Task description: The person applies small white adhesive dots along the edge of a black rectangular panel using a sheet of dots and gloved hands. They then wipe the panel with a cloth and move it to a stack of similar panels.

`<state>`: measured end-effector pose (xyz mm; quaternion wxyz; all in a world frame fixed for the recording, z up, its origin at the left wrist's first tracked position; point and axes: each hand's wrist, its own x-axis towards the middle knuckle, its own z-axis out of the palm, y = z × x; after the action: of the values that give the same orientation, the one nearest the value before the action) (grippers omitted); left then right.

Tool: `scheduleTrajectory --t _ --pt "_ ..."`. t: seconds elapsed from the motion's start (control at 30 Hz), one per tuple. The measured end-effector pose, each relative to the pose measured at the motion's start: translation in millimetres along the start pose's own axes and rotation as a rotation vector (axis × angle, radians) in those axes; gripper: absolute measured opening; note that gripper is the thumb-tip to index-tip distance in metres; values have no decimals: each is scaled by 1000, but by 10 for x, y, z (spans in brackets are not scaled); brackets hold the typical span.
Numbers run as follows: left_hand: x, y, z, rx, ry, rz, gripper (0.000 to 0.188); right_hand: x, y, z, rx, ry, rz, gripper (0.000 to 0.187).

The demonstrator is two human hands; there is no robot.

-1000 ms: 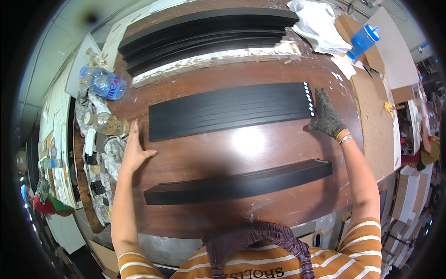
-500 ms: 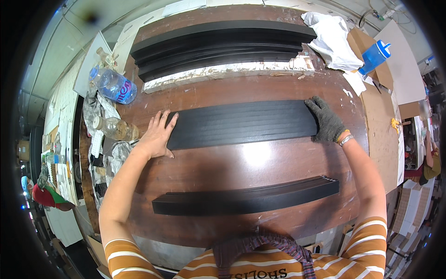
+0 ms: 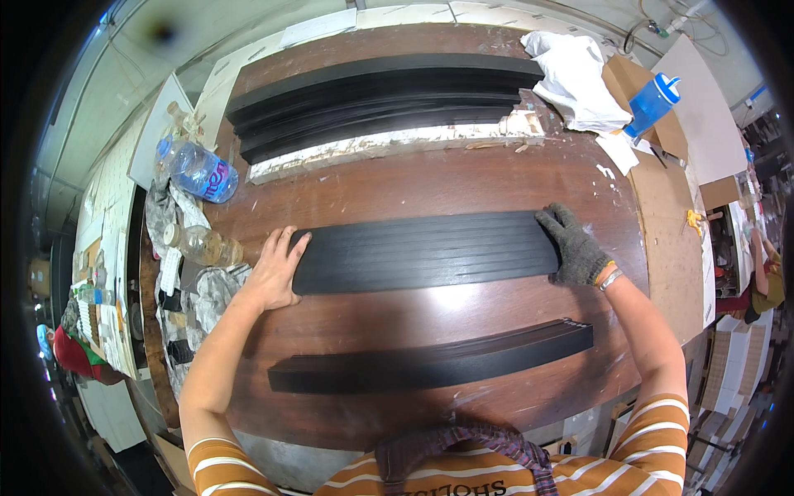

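A flat row of black strips (image 3: pixel 426 252), laid side by side, lies across the middle of the brown table. My bare left hand (image 3: pixel 275 269) grips its left end, fingers at the far corner and thumb at the near one. At the right end my right hand (image 3: pixel 575 248), in a dark grey glove, clasps the row the same way. Nearer to me lies a narrow bundle of black strips (image 3: pixel 430 360), apart from both hands. Farther back, a stack of long black strips (image 3: pixel 380 87) rests on a whitish, paint-crusted board (image 3: pixel 397 147).
At the left edge of the table (image 3: pixel 397 194) stand a large clear bottle (image 3: pixel 203 171), a smaller bottle (image 3: pixel 207 245) and crumpled cloth (image 3: pixel 217 289). A white cloth (image 3: pixel 579 78), a blue tumbler (image 3: pixel 653 106) and cardboard (image 3: pixel 668 240) are at the right. People are partly visible at both sides.
The row of strips has slid toward me, closer to the near bundle, with both hands moving along at its ends. My view has also shifted a little.
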<state>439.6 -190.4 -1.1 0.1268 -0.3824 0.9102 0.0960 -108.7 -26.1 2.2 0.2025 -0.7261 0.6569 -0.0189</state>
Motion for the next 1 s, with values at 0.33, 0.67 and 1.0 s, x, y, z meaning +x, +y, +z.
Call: scheduleTrajectory --t 0.33,0.67,1.0 --pt "-77 -3 44 4 1 37 128 -68 65 28 17 29 23 111" --pt "-510 -130 513 -732 139 -412 101 -365 256 464 463 201 309 96" --pt "-560 12 448 -1108 243 -296 67 -509 355 474 799 229 359 77"
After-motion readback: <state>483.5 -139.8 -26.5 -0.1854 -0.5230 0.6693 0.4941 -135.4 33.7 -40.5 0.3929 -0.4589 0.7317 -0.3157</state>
